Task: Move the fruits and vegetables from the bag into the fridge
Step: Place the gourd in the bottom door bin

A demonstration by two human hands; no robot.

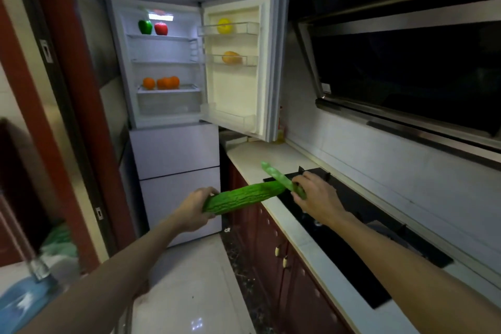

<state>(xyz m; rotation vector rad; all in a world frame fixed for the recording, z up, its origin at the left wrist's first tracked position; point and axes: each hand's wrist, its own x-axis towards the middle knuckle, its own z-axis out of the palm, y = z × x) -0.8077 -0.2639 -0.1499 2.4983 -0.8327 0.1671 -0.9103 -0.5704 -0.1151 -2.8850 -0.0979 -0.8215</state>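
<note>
My left hand (193, 210) grips a long bumpy green bitter gourd (244, 196), my right hand (315, 196) pinches a pale green bean pod (282, 179), both raised toward the open white fridge (173, 144) for shelving

Count: 2 hands (left hand (195, 210), right hand (320, 196)), 1 bitter gourd (244, 196), 1 bean pod (280, 178), 1 green pepper (145, 26), 1 red fruit (161, 28), approx. 4 oranges (148, 83) (cluster blurry), 1 yellow fruit (224, 25), 1 mango (231, 57).

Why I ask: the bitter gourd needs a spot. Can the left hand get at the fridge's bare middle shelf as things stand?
Probably yes, after a step closer. The fridge door stands wide open and nothing lies between the left hand, gripping the bitter gourd, and the middle shelf, which holds nothing.
</note>
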